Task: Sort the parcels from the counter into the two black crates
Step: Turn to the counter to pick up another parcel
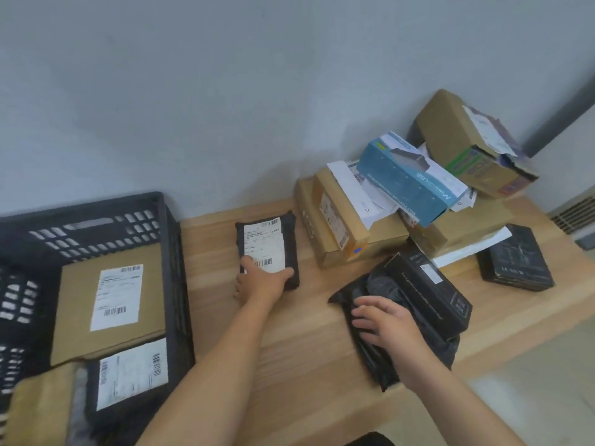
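Observation:
A small black parcel with a white label (266, 246) lies on the wooden counter (306, 342). My left hand (260, 281) grips its near end, thumb on the label. My right hand (383, 320) rests flat, fingers spread, on a black plastic mailer (415, 346) that lies under a black box (431, 294). One black crate (96, 220) stands at the left. It holds a brown carton with a label (109, 300), a black labelled parcel (128, 378) and a tan parcel (38, 410). The second crate is out of view.
A pile against the wall at the right holds brown cartons (341, 226), a blue box (405, 178), white envelopes and a torn carton (467, 140) on top. A flat black box (515, 259) lies at the far right. The counter's front edge runs along the lower right.

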